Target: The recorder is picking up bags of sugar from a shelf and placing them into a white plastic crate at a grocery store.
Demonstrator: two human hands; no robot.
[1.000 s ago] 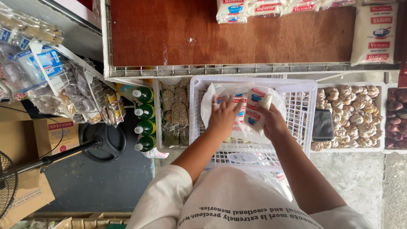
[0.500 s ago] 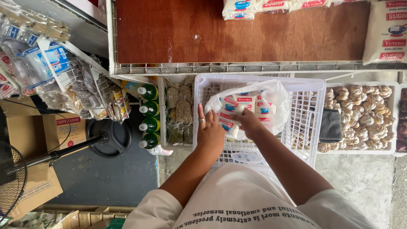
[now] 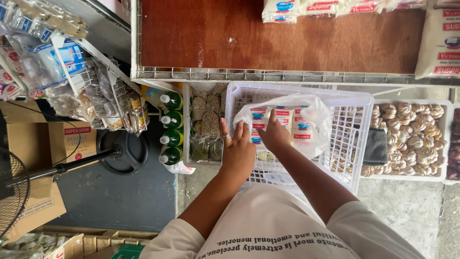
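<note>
You have a single view, from the camera on your head, looking almost straight down past your chest. Your hands (image 3: 254, 141) sit close below it, mid-frame, over the white slatted plastic crate (image 3: 357, 139). The brown wooden counter (image 3: 268, 41) lies farther off, along the top edge.

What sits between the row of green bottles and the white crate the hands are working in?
In the head view, a narrow bin of clear bags with brownish dried goods sits between the green bottles and the white crate. The left hand rests at the crate's near edge.
</note>
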